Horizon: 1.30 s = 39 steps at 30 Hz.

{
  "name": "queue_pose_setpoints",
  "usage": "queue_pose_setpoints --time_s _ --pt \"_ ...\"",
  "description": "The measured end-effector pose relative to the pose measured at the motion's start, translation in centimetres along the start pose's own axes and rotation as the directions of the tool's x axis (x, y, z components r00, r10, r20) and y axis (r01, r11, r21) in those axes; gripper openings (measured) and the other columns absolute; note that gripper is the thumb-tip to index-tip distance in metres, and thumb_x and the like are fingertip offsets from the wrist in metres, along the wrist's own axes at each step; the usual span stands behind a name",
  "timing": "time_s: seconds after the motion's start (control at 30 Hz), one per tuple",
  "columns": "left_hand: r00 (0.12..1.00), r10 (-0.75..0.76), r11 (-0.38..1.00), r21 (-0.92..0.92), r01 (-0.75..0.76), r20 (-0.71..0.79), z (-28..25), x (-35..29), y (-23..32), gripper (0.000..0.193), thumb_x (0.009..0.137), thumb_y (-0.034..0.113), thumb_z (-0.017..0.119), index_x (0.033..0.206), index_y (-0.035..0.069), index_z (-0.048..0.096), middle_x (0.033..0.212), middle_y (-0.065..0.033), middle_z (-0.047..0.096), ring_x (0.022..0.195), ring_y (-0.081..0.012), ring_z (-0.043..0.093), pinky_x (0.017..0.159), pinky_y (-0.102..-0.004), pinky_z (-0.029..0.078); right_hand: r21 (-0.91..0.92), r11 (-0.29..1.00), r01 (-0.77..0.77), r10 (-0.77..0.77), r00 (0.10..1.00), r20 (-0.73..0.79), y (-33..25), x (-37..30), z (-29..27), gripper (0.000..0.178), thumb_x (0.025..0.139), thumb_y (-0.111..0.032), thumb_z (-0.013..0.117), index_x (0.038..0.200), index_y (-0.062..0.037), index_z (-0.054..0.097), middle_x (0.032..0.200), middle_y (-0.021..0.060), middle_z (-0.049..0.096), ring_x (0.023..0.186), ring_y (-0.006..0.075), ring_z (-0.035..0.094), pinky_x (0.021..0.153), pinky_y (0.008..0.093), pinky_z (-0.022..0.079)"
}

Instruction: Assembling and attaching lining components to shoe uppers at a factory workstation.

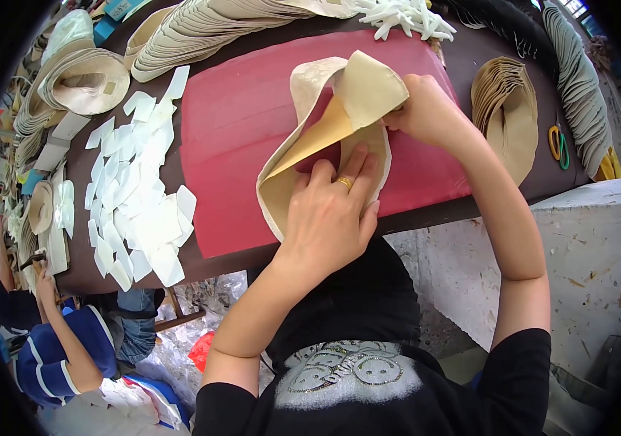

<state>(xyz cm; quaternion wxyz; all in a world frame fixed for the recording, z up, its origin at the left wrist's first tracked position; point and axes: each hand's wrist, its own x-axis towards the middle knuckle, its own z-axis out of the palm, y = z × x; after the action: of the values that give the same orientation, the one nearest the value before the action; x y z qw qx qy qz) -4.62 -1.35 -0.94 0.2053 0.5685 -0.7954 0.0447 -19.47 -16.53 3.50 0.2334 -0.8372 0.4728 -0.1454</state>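
Note:
A cream boot upper (281, 156) stands bent and partly open over the red mat, its pale inner side showing. My left hand (331, 207), with a gold ring, lies on the inside of its near part, fingers stretched out and pressing on it. At the upper right, my right hand (426, 109) is closed on the upper's edge beside a raised cream flap (374, 89). Something small and dark shows by its fingertips; I cannot make out what it is. The right thumb is partly hidden.
The red mat (230, 145) covers the brown table. Loose white pieces (139, 182) lie left. Stacked uppers stand at the back (201, 33) and right (503, 109), near scissors (559, 147). White strips (405, 16) lie at the back. A co-worker's arm (70, 341) shows lower left.

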Motion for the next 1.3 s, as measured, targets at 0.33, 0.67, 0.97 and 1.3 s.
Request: queue_pose_setpoints --time_s 0.33,0.67,0.97,1.3 --pt "0.881 -0.165 0.960 -0.133 0.247 0.444 -1.5 2.0 -0.8 0.052 0.084 0.026 0.063 0.132 0.007 0.055 0.127 -0.0080 0.063 0.094 -0.0282 0.058 0.077 -0.0348 0.049 -0.159 0.708 0.688 -0.704 0.674 -0.221 -2.6 0.3 -1.2 0.016 0.073 0.001 0.064 0.089 0.0020 0.067 0.071 0.0110 0.067 0.056 0.0271 0.058 0.059 0.0352 0.048" --pt "0.998 -0.057 0.998 0.010 0.057 -0.013 -0.9 -1.5 1.7 0.047 0.083 0.017 0.063 0.128 0.004 0.057 0.119 -0.0130 0.065 0.101 -0.0293 0.059 0.068 -0.0345 0.052 -0.293 0.929 0.228 -0.306 0.917 -0.255 1.1 -1.2 2.0 0.008 0.077 -0.002 0.061 0.084 0.0008 0.062 0.073 0.0147 0.067 0.065 0.0343 0.066 0.061 0.0404 0.052" --pt "0.989 -0.132 0.947 0.302 0.108 0.060 0.6 3.2 1.5 0.045 0.082 0.012 0.061 0.126 0.003 0.059 0.109 -0.0154 0.065 0.094 -0.0313 0.058 0.068 -0.0350 0.051 -0.364 0.820 0.442 -0.533 0.821 -0.205 -1.5 -1.5 0.5 0.008 0.078 -0.004 0.059 0.080 0.0036 0.063 0.075 0.0189 0.067 0.066 0.0366 0.066 0.064 0.0413 0.053" --pt "0.988 -0.128 0.989 0.057 0.134 -0.090 1.1 4.3 2.2 0.037 0.080 0.009 0.056 0.113 -0.005 0.062 0.103 -0.0217 0.062 0.091 -0.0300 0.053 0.077 -0.0320 0.042 -0.368 0.889 0.273 -0.340 0.931 -0.129 0.7 -2.4 -0.1 0.010 0.076 -0.004 0.059 0.075 0.0052 0.064 0.078 0.0204 0.067 0.062 0.0351 0.063 0.061 0.0424 0.052"
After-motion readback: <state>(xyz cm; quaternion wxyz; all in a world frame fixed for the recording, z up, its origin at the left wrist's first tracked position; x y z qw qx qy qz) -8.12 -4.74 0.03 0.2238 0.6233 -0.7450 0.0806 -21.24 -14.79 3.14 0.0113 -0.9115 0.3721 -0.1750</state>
